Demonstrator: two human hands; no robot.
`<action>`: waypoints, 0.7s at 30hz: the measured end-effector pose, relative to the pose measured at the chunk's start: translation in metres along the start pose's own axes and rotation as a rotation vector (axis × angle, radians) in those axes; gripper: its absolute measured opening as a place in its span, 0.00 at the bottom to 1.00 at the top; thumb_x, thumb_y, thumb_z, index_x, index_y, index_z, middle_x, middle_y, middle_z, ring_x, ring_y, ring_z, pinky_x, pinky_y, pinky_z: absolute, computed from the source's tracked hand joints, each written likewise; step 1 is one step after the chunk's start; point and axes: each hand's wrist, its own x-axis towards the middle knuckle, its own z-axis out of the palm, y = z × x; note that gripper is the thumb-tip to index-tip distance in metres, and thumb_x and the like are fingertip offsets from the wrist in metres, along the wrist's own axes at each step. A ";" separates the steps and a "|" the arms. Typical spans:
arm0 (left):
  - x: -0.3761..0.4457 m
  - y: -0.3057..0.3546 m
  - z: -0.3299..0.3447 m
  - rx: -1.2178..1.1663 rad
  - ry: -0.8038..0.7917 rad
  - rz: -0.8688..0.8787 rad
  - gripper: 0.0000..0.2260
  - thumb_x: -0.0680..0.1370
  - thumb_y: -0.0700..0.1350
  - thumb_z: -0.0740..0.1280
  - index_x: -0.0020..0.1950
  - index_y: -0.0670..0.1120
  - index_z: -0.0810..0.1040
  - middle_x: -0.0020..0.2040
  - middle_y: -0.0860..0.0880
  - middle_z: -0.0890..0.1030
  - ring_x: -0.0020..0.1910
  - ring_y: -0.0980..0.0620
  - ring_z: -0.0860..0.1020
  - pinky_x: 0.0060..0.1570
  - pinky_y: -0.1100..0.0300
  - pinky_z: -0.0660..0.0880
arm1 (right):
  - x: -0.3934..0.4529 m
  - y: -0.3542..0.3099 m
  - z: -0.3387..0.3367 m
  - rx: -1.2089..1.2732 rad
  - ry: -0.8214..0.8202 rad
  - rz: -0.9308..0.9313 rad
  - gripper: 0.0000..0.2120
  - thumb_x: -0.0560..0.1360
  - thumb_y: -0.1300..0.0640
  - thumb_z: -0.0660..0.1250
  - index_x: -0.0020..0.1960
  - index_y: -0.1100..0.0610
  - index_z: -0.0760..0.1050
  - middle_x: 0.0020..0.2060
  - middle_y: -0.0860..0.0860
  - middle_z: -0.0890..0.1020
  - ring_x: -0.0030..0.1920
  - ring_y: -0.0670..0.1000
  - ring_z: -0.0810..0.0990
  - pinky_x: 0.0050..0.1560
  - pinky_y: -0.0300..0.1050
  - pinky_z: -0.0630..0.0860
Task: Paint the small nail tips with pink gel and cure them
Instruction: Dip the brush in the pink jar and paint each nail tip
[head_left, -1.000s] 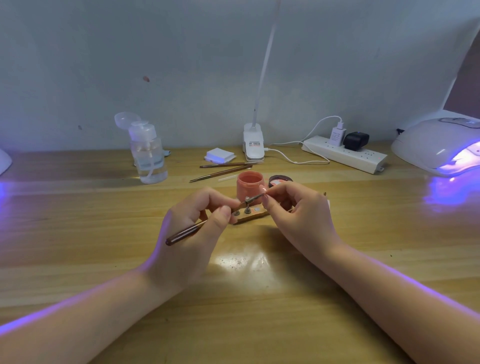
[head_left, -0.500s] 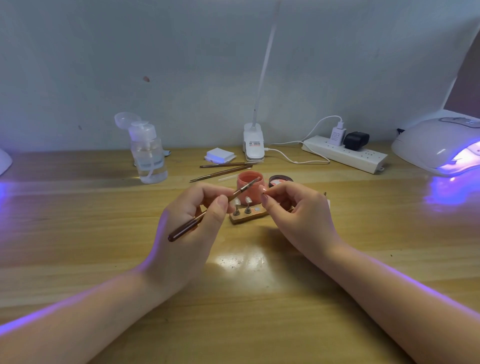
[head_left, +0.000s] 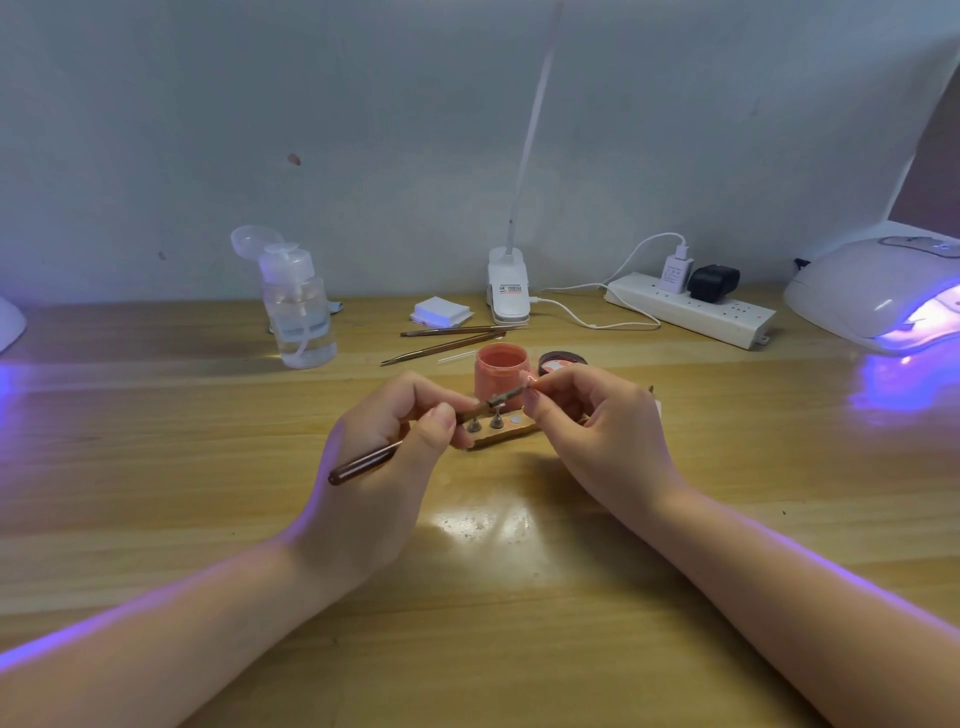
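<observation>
Since half a second ago the brush (head_left: 421, 441) has tipped down from the mouth of the pink gel jar (head_left: 500, 375), and its bristle end now meets the small nail tip (head_left: 531, 391) that the right hand (head_left: 597, 436) holds up just in front of the jar. The left hand (head_left: 387, 457) grasps the brush like a pen, thumb and forefinger pinching it near the metal part, the dark handle pointing back toward the person. The right hand pinches the nail tip between thumb and fingertips (whether it sits on a small stand I cannot tell). Below the two hands lies the wooden holder (head_left: 506, 434) with two metal stands on it.

I judge the step in hand to be the coating of this tip. To do it well, the strokes should be thin and even, from base to free edge, with the right hand kept steady, so the gel does not pool at the sides. The curing lamp (head_left: 878, 296) glows violet at the far right, well apart, ready for afterwards.
</observation>
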 end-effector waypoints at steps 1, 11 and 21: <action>-0.001 0.000 0.000 -0.008 -0.003 0.013 0.06 0.76 0.43 0.62 0.46 0.46 0.79 0.38 0.49 0.82 0.40 0.58 0.79 0.43 0.69 0.72 | 0.000 0.000 0.000 -0.001 0.002 0.000 0.02 0.74 0.60 0.71 0.45 0.58 0.83 0.32 0.51 0.81 0.31 0.50 0.74 0.33 0.46 0.72; -0.001 0.000 -0.002 0.120 -0.031 0.055 0.09 0.74 0.50 0.62 0.47 0.49 0.79 0.40 0.53 0.82 0.42 0.56 0.78 0.42 0.67 0.70 | 0.000 0.000 0.000 0.013 -0.006 0.010 0.03 0.74 0.59 0.71 0.46 0.57 0.83 0.33 0.53 0.82 0.33 0.54 0.76 0.35 0.51 0.74; -0.002 0.000 -0.003 0.208 -0.014 0.066 0.11 0.72 0.53 0.61 0.47 0.52 0.80 0.42 0.57 0.81 0.46 0.53 0.77 0.46 0.58 0.71 | 0.002 0.001 0.001 0.101 0.004 0.079 0.02 0.74 0.61 0.71 0.45 0.57 0.83 0.35 0.54 0.84 0.37 0.55 0.80 0.40 0.52 0.77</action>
